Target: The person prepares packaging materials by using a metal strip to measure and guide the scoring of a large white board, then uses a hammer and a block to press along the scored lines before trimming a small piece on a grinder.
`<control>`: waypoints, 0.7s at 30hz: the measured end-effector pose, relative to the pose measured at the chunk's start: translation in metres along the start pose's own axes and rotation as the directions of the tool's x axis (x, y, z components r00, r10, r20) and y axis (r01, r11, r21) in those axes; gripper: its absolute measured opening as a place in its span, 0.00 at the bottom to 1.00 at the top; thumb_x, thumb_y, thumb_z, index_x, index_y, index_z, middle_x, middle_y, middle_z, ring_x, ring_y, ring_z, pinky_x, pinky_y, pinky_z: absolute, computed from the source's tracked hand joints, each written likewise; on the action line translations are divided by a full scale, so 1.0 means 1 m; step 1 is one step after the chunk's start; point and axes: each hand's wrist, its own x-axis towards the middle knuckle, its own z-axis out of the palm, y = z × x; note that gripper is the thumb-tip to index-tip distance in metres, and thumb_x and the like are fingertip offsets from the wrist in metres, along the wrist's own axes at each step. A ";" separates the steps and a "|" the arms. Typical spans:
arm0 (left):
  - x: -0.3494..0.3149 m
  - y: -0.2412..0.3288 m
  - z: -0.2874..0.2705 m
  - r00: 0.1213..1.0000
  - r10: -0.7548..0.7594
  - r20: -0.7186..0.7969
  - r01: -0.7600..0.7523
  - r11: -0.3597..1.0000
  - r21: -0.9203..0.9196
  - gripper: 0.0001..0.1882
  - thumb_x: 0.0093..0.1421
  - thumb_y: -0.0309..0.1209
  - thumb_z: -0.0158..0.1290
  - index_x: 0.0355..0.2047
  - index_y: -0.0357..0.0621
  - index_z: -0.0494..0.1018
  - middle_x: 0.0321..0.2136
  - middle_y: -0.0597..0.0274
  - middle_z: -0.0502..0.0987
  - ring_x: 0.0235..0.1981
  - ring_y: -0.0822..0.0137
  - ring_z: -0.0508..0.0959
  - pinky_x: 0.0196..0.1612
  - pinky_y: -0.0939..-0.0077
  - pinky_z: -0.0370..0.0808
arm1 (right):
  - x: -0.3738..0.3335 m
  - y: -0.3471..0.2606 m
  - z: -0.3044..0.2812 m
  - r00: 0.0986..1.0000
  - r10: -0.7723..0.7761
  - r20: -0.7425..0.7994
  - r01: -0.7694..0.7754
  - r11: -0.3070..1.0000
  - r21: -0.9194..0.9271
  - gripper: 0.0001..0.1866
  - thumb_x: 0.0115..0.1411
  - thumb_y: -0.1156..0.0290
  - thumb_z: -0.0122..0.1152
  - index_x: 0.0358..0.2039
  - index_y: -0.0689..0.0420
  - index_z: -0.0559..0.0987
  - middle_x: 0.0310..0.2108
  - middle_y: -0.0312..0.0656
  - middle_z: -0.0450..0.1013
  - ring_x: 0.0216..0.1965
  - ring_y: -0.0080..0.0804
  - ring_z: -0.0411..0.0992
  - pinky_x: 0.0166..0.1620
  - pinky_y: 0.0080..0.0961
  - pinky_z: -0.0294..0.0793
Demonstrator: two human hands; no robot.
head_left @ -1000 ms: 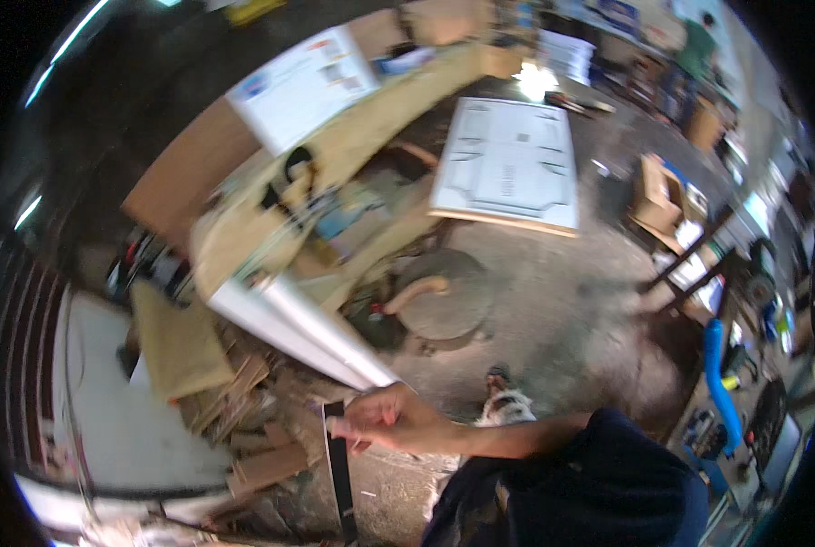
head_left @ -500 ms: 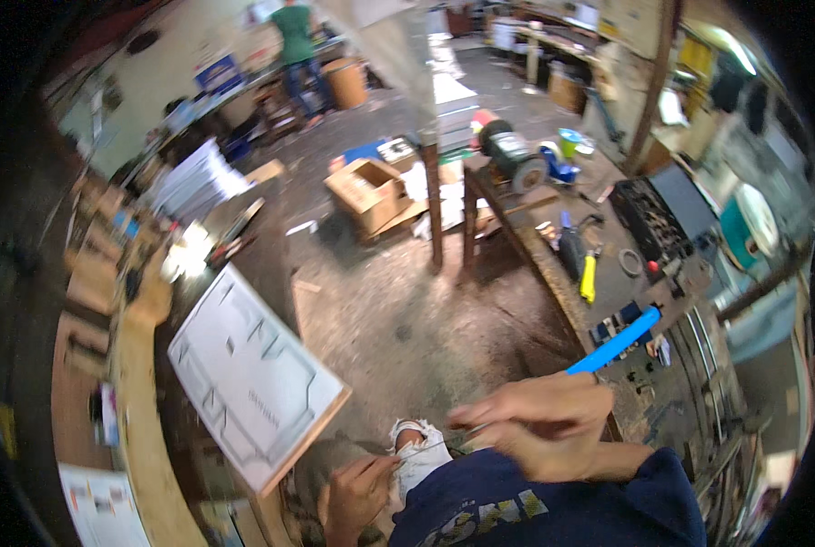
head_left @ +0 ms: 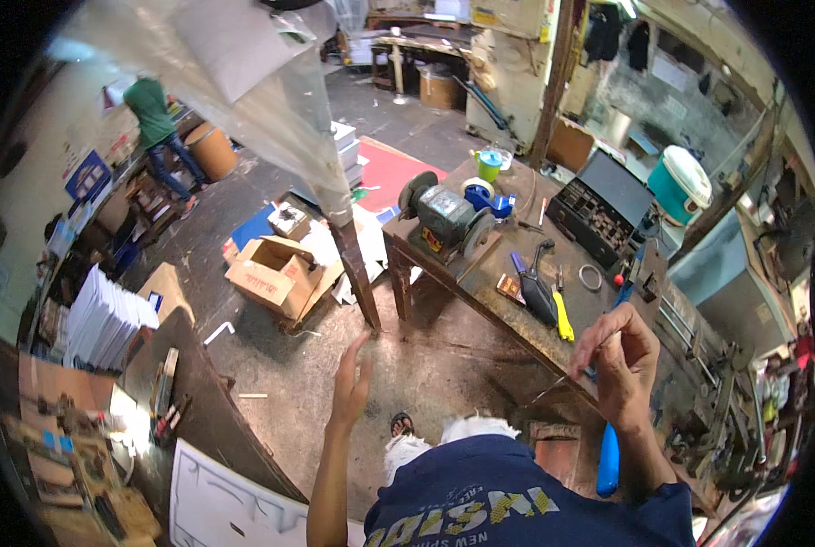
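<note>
My right hand (head_left: 619,360) is raised over the front edge of the workbench, its fingers pinched. It holds a tool with a bright blue handle (head_left: 608,460), which hangs down beside the wrist. A thin dark strip (head_left: 548,392) slants down and left from the fingertips; whether it belongs to the tool I cannot tell. My left hand (head_left: 351,383) is lifted over the floor, fingers stretched out, with nothing visible in it. A white board (head_left: 230,501) with outlines on its face lies at the lower left, partly hidden by my left forearm.
On the right-hand workbench (head_left: 507,319) stand a bench grinder (head_left: 448,219), a black case (head_left: 603,205) of small parts and a yellow-handled tool (head_left: 564,317). A post (head_left: 354,273) rises beside an opened carton (head_left: 275,273). A person in green (head_left: 152,118) stands far left.
My view has swung right, and the white board now sits lower in it. My left hand has risen with fingers straightened. The blue handle pointed up beyond my right hand; now it hangs below.
</note>
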 end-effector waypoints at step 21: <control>0.252 -0.126 0.223 0.950 -0.158 0.268 0.308 0.596 -0.741 0.37 0.74 0.56 0.25 0.74 0.46 0.37 0.75 0.63 0.38 0.75 0.64 0.39 0.74 0.59 0.34 | 0.083 0.060 -0.057 0.658 0.434 -0.616 -0.487 0.868 0.092 0.10 0.60 0.75 0.66 0.26 0.61 0.73 0.23 0.46 0.78 0.23 0.27 0.77 0.27 0.23 0.78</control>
